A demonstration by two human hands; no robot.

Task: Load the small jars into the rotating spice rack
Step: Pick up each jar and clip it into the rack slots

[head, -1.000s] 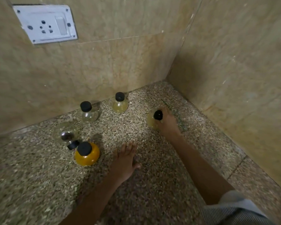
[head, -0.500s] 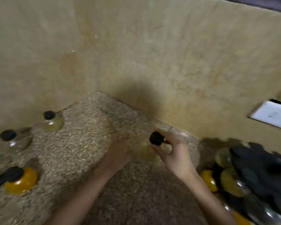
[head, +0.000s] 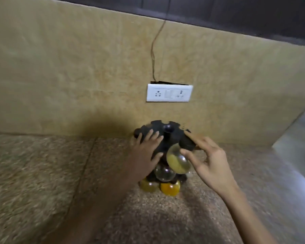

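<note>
Rack (head: 158,127) near wall (head: 77,76); jar (head: 178,162) tilted at rim.

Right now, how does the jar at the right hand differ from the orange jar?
The pale yellow jar is high on the rack, pinched by the right hand; the orange jar sits at the bottom, untouched. The pale yellow jar's contents are dull; the orange jar's vivid. Both are small and round.
</note>
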